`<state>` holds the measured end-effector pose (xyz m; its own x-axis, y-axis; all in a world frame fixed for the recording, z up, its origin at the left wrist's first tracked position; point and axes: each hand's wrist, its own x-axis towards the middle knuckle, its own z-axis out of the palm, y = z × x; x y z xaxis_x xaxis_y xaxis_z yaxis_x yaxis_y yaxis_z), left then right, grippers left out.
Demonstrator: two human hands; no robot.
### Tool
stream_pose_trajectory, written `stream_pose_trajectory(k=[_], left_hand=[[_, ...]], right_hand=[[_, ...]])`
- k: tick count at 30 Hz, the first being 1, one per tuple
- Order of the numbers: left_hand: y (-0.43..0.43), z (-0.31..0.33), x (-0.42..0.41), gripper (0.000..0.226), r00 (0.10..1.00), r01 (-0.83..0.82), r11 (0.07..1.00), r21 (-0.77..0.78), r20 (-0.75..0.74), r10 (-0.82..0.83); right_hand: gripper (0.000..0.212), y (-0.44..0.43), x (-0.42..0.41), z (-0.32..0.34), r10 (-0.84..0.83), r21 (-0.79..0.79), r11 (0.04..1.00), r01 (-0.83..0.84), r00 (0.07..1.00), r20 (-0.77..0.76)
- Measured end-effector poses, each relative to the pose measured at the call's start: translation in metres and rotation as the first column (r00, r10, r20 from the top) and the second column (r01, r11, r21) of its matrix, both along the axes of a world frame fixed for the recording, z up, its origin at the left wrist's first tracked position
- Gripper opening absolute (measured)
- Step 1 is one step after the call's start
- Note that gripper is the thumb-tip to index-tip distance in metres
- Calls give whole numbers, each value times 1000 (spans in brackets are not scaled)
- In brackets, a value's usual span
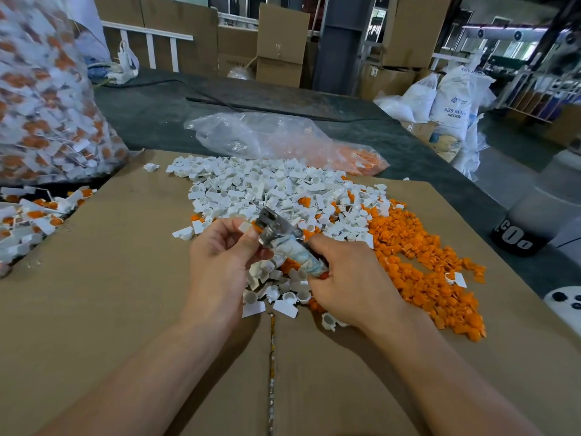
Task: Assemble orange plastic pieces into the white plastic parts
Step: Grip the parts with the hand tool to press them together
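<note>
Both hands meet over the middle of the cardboard sheet (125,278), above the near tip of the pile of white parts (251,187). The right hand (349,278) grips the taped handle of a metal tool (283,240), whose long axis runs from that hand away and leftward, its head ending at the left hand (217,256). That hand pinches a white part (244,227) against the head, so pressing would likely follow this axis. Loose orange pieces (424,262) lie heaped toward the sheet's right edge, nearer the right hand.

Factory or warehouse floor: stacked cardboard cartons (279,42) upper centre, resin sacks (452,102) upper right, bulk bagged parts (47,105) upper left.
</note>
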<state>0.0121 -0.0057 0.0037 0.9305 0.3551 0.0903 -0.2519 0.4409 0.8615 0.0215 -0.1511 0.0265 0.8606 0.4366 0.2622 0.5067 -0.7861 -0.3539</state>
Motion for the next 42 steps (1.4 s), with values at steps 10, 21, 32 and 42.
stream_pose_trajectory(k=[10, 21, 32, 42], left_hand=[[0, 0, -1, 28, 999, -33, 999, 35, -17, 33], [0, 2, -4, 29, 999, -32, 998, 46, 7, 31], [16, 13, 1, 14, 985, -171, 974, -151, -9, 171], [64, 14, 11, 34, 900, -434, 670, -603, -333, 283]], right_hand=[[11, 2, 1, -2, -12, -4, 1000, 12, 1000, -13], [16, 1, -1, -1, 15, -40, 999, -14, 1000, 25], [44, -18, 11, -4, -144, -6, 989, 149, 968, 205], [60, -67, 30, 0, -472, -120, 867, 483, 875, 111]])
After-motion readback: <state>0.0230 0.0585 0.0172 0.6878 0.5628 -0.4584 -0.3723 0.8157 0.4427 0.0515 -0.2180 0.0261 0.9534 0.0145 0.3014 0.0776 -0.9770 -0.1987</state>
